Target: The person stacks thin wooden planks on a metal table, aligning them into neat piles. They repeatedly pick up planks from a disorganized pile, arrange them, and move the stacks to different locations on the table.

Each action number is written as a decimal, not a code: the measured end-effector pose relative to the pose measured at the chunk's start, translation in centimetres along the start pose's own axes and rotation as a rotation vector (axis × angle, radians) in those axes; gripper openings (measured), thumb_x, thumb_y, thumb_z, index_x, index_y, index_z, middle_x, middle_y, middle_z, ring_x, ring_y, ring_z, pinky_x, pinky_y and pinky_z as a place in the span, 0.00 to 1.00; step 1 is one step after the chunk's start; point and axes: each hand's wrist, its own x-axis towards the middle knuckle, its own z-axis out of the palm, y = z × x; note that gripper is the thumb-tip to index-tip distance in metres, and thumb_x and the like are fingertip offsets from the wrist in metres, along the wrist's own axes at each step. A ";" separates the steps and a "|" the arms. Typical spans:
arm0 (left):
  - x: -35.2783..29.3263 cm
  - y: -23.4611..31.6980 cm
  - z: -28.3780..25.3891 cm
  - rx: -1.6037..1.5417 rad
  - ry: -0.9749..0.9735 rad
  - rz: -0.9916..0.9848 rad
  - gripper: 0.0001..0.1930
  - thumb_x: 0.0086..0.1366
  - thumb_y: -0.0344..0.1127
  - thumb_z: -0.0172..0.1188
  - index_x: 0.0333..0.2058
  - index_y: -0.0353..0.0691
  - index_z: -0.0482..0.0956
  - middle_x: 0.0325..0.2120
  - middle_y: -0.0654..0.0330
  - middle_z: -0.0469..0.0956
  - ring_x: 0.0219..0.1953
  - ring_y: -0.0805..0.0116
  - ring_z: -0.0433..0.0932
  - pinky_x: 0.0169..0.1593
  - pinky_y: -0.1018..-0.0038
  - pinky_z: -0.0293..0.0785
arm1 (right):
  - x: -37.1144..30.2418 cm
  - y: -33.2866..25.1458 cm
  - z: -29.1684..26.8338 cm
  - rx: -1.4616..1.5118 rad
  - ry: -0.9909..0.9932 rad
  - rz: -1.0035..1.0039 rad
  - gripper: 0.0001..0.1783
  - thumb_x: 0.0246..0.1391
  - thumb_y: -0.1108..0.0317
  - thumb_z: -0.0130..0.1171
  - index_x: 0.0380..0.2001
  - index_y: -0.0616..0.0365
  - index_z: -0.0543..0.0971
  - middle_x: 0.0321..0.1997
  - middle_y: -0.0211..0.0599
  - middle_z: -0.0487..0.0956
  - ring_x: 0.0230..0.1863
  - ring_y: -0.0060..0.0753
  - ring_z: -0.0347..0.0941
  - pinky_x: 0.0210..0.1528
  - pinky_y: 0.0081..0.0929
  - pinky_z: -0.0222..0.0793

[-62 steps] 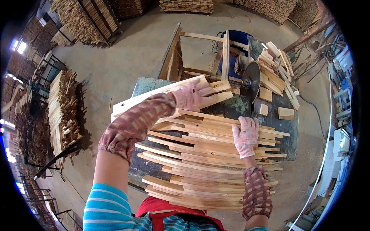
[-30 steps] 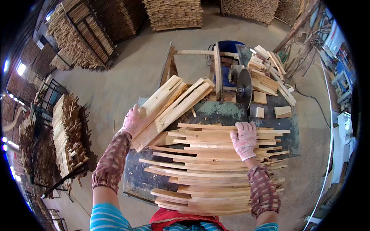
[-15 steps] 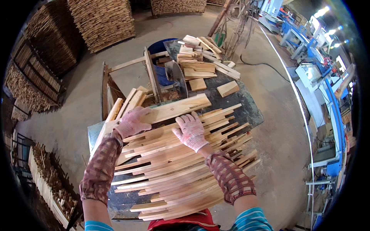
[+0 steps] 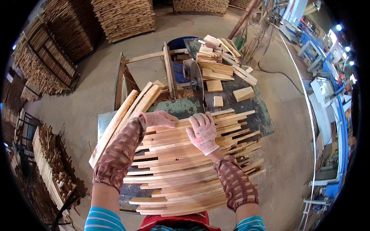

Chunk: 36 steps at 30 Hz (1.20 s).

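My left hand (image 4: 158, 119), in a pinkish work glove, is closed around the left part of a pale wooden board (image 4: 182, 123) at the far edge of a row of strips. My right hand (image 4: 202, 133), gloved alike, lies palm down on the strips just right of it, thumb spread and fingertips over the far edge. Many wooden strips (image 4: 181, 165) lie side by side between my forearms, their ends uneven. Beyond my hands stands a round saw blade (image 4: 197, 79). A small square offcut (image 4: 218, 101) lies to the blade's right.
Longer boards (image 4: 125, 115) lie slanted at the left of the dark table (image 4: 262, 122). Offcuts (image 4: 217, 69) are heaped behind the blade, near a blue barrel (image 4: 180, 43). A wooden frame (image 4: 120, 81) stands at the far left. Stacked lumber (image 4: 123, 19) and blue machines (image 4: 327, 63) stand farther off.
The board that lay slanted toward the blade is now back along the row's far edge. A small square offcut has appeared beside the blade. My left hand has moved closer to my right.
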 end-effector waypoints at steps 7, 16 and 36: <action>-5.5 -1.5 1.2 0.147 0.513 0.037 0.28 0.61 0.49 0.65 0.57 0.44 0.79 0.50 0.50 0.82 0.52 0.53 0.81 0.59 0.66 0.73 | 0.9 -0.5 0.0 -0.049 -0.155 0.011 0.31 0.53 0.48 0.61 0.53 0.59 0.72 0.52 0.46 0.74 0.58 0.51 0.67 0.68 0.55 0.55; -18.6 -16.5 4.6 0.238 1.059 -0.596 0.42 0.56 0.63 0.66 0.61 0.41 0.68 0.57 0.47 0.75 0.62 0.46 0.69 0.65 0.54 0.63 | 0.3 -0.4 0.7 -0.069 -0.107 -0.019 0.31 0.57 0.47 0.58 0.53 0.60 0.72 0.54 0.45 0.74 0.59 0.51 0.65 0.69 0.56 0.53; -25.6 -22.5 6.2 -0.016 1.038 -0.547 0.29 0.70 0.55 0.52 0.62 0.44 0.68 0.45 0.46 0.82 0.51 0.47 0.80 0.53 0.57 0.74 | 0.3 -0.2 0.8 -0.062 -0.080 -0.033 0.30 0.54 0.49 0.60 0.53 0.60 0.73 0.52 0.45 0.74 0.58 0.51 0.66 0.69 0.56 0.54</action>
